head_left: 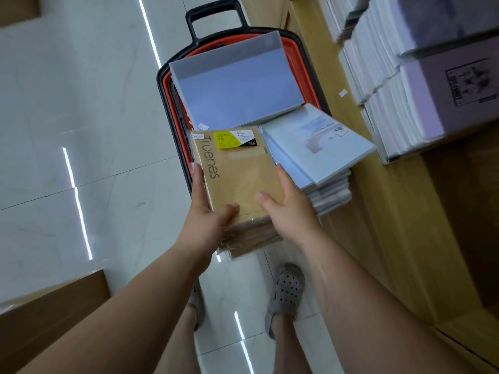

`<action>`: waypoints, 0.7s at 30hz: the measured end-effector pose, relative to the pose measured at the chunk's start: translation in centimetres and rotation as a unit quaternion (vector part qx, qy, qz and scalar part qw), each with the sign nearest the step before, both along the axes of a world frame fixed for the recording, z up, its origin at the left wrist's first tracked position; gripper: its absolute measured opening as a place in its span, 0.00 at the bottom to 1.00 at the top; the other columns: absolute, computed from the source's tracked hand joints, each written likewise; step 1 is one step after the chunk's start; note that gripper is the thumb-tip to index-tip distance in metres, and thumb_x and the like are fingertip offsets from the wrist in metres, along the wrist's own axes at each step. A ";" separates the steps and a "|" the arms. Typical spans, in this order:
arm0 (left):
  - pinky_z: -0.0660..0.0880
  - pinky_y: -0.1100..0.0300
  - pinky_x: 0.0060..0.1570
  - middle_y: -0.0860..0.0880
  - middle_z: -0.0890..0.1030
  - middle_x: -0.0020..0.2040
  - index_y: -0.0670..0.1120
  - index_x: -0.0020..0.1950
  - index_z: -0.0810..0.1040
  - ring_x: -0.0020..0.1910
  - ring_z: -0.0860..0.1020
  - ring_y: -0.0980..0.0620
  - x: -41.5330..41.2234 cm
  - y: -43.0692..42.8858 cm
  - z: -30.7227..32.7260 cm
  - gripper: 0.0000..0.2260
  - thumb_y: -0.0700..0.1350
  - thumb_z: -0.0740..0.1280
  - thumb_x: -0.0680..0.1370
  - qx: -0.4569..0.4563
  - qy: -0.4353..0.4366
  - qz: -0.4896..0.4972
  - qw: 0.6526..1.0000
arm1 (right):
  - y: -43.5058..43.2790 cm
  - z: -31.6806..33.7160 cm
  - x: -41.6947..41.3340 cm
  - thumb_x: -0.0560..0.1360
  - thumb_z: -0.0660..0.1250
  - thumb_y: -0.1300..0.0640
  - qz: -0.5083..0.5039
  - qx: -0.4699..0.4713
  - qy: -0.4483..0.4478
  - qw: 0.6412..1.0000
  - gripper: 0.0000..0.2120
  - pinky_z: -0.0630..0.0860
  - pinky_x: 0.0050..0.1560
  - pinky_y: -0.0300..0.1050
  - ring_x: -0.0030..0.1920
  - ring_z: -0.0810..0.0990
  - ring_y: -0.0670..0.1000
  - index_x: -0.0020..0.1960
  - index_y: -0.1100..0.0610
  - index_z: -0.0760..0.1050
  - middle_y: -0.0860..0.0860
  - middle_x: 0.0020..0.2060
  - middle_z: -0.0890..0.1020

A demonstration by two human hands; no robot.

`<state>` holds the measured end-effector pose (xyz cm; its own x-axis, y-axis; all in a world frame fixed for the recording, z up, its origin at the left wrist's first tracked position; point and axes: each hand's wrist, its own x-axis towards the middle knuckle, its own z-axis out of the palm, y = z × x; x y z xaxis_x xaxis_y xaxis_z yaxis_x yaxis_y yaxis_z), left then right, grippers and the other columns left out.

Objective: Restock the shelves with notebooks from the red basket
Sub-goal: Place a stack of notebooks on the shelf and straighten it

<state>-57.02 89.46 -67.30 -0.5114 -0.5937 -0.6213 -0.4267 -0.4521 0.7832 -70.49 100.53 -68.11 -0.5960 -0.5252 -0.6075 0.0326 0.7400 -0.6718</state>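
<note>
A stack of kraft-brown notebooks [237,184] in clear wrap is sitting between the two hands, with the top cover reading "Truenes" and carrying a yellow label at the far end. The left hand [210,214] is gripping the stack's left near corner: the thumb is lying across the top cover near the lower edge, and the fingers are running up the left side edge. The right hand [286,201] is clasping the right near corner, thumb pressing down on the cover and fingers wrapping around the right edge. Both hands are closed on the stack from opposite sides. Both forearms are bare and are reaching forward and downward from the lower part of the view, converging on the stack.

Just beyond the fingertips, the red basket [172,85] with a black rim and black handle is standing on the pale tiled floor [81,103]. A large blue-grey notebook [240,82] is lying across it. Immediately to the right of the right hand, a pile of light-blue notebooks [316,147] is resting, tilted, partly over the basket's near right corner.

Farther right of the right hand, wooden shelves [391,198] are holding rows of white and lilac notebooks [405,85]. Below the hands, grey perforated clogs [286,290] are showing on the floor.
</note>
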 end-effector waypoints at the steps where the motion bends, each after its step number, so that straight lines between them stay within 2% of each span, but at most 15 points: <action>1: 0.80 0.61 0.54 0.62 0.71 0.72 0.68 0.79 0.46 0.58 0.81 0.59 0.0 0.1 0.0 0.45 0.33 0.67 0.78 0.000 -0.002 -0.003 1.000 | -0.1 0.0 -0.2 0.79 0.68 0.47 -0.002 0.001 -0.018 1.000 0.37 0.61 0.66 0.36 0.75 0.66 0.47 0.82 0.47 0.54 0.46 0.77 0.67; 3: 0.80 0.64 0.48 0.63 0.73 0.68 0.69 0.79 0.44 0.54 0.82 0.60 -0.1 0.2 0.0 0.45 0.35 0.67 0.78 0.002 -0.011 -0.005 1.000 | -0.4 0.0 -0.4 0.79 0.68 0.47 -0.008 -0.001 -0.036 0.999 0.38 0.61 0.68 0.36 0.76 0.64 0.47 0.82 0.47 0.52 0.47 0.78 0.65; 6: 0.79 0.65 0.47 0.63 0.74 0.68 0.69 0.79 0.45 0.53 0.82 0.61 -0.1 0.1 0.5 0.44 0.35 0.65 0.79 0.000 -0.019 0.001 1.000 | -1.0 -0.1 0.3 0.78 0.68 0.45 -0.016 0.004 -0.032 0.999 0.39 0.63 0.76 0.48 0.76 0.66 0.50 0.82 0.48 0.52 0.49 0.77 0.67; 8: 0.79 0.64 0.46 0.62 0.76 0.67 0.68 0.79 0.48 0.52 0.83 0.60 0.4 -0.1 0.8 0.43 0.32 0.64 0.78 0.003 -0.013 0.009 1.000 | -1.0 -0.1 1.5 0.73 0.68 0.41 -0.025 0.002 -0.032 0.999 0.42 0.68 0.73 0.54 0.72 0.71 0.51 0.81 0.46 0.53 0.48 0.74 0.71; 11: 0.80 0.62 0.42 0.63 0.79 0.62 0.68 0.79 0.52 0.51 0.84 0.58 2.2 -0.1 1.4 0.42 0.31 0.64 0.78 0.027 -0.008 0.015 0.999 | -0.1 0.2 3.7 0.69 0.67 0.39 -0.035 -0.010 -0.036 0.999 0.44 0.71 0.71 0.54 0.70 0.73 0.49 0.80 0.43 0.52 0.46 0.73 0.71; 15: 0.80 0.50 0.55 0.61 0.78 0.66 0.69 0.77 0.54 0.60 0.82 0.51 4.2 0.5 1.8 0.43 0.29 0.66 0.77 0.057 0.002 0.040 0.998 | 0.6 -0.1 3.7 0.70 0.68 0.38 -0.048 -0.026 -0.036 0.998 0.36 0.72 0.70 0.55 0.69 0.75 0.48 0.76 0.41 0.63 0.44 0.70 0.75; 17: 0.80 0.47 0.57 0.59 0.77 0.68 0.68 0.77 0.56 0.62 0.81 0.49 4.3 0.5 1.6 0.44 0.28 0.66 0.76 0.066 0.012 0.056 0.996 | 0.3 -0.5 2.8 0.74 0.68 0.40 -0.025 -0.009 -0.014 1.000 0.33 0.68 0.72 0.57 0.72 0.70 0.51 0.77 0.40 0.63 0.46 0.73 0.72; 21: 0.81 0.49 0.55 0.59 0.73 0.71 0.70 0.77 0.55 0.60 0.82 0.49 4.0 -0.2 1.0 0.46 0.27 0.67 0.75 0.098 0.020 0.075 0.992 | -0.4 -0.5 1.4 0.79 0.65 0.41 0.041 0.009 -0.070 0.997 0.35 0.58 0.78 0.58 0.79 0.58 0.50 0.80 0.35 0.50 0.44 0.80 0.59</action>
<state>-52.99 89.30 -66.26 -0.4531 -0.5351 -0.7130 -0.3136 -0.6531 0.6893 -69.14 100.10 -68.58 -0.4603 -0.5570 -0.6913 0.0643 0.7557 -0.6517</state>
